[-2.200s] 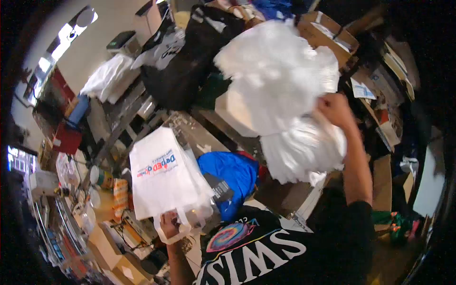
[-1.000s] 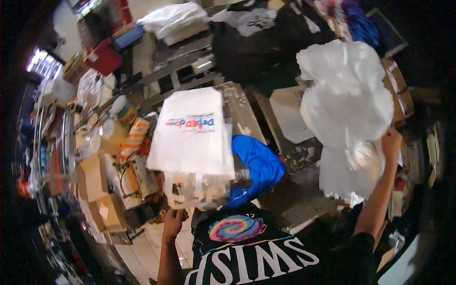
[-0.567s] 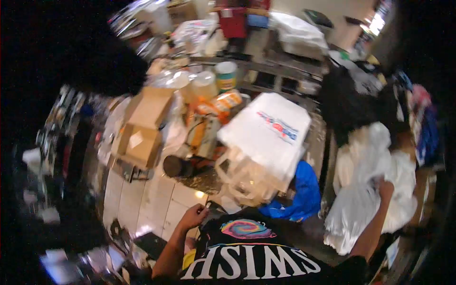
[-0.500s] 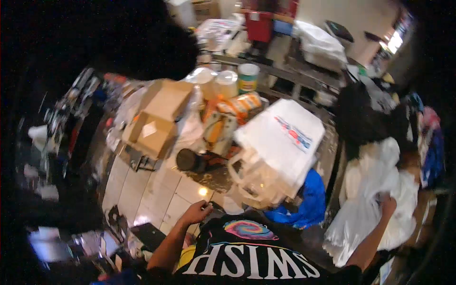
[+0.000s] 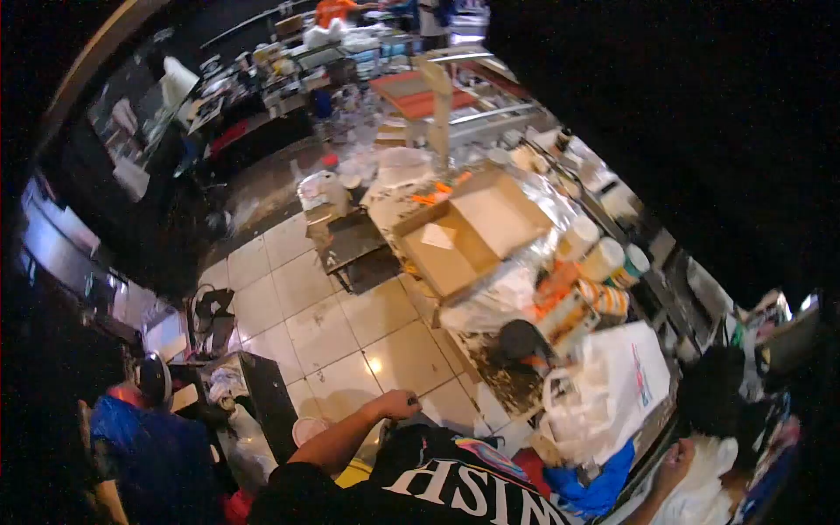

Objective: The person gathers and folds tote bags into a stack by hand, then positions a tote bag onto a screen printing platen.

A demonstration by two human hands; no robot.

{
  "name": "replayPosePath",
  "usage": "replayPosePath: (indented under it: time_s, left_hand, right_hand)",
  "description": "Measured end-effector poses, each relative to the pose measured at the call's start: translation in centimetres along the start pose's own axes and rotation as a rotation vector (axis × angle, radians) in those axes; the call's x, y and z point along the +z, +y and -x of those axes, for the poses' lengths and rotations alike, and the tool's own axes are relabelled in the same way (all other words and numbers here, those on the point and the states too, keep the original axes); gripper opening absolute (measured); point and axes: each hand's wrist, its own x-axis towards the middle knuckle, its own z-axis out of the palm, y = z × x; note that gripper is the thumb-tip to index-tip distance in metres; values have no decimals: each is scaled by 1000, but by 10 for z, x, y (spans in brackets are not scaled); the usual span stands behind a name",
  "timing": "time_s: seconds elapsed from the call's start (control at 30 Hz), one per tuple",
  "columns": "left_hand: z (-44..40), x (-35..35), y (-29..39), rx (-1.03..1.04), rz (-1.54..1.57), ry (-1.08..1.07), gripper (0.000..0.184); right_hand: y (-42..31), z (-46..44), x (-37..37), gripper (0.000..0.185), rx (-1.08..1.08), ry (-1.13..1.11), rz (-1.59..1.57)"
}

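My left hand (image 5: 394,405) is in front of my black shirt, above the tiled floor, with its fingers curled closed. A small dark spot shows at its fingertips, too blurred to name. Low at the right edge of the bench, my right hand (image 5: 677,458) is closed at a white plastic bag (image 5: 700,500), which hangs beside and below it. Between my hands are a white paper bag with handles (image 5: 604,394) and a blue plastic bag (image 5: 604,486).
On the cluttered bench lie an open cardboard box (image 5: 472,232), several tubs (image 5: 604,260), an orange-striped package (image 5: 604,297) and a dark round object (image 5: 518,341). A black stool (image 5: 352,241) stands on the floor. A person in blue (image 5: 153,446) is at the lower left.
My view has swung left, so the bench and bags appear farther right. The person in blue and the far room have come into view. Both hands stay closed.
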Motion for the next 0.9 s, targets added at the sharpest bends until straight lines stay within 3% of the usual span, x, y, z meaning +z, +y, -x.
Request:
replayPosePath:
  time_s: [0.03,0.1,0.17,0.3,0.47,0.57,0.63,0.7,0.83,0.9]
  left_hand:
    - [3,-5,-20,0,19,20,51]
    - [15,-25,-61,-85,20,68,51]
    - [33,-49,-100,22,13,106,53]
    - [73,-89,-160,-199,130,216,56]
    - [126,-106,-206,-268,299,587,60]
    - [116,-53,-265,-238,478,758,55]
    - [163,-86,-192,-432,653,530,51]
    - [131,-29,-257,-296,750,621,49]
    - [137,-66,-247,-337,867,646,49]
    - [135,-110,-243,-495,823,541,53]
  right_hand:
    - [-24,-4,31,24,-178,51,27]
    - [-167,-9,58,25,-97,-28,-244]
    - [-311,-14,70,20,-183,-38,-288]
    - [-469,-24,114,14,-379,-212,-568]
    - [-565,-15,201,13,-564,-463,-695]
    - [-611,-7,250,14,-665,-627,-727]
    - [-644,1,275,18,-638,-934,-668]
    - [-671,5,304,19,-660,-1007,-688]
    - [-716,5,358,22,-676,-1170,-656]
    - [-732,-4,388,24,-698,-1154,-660]
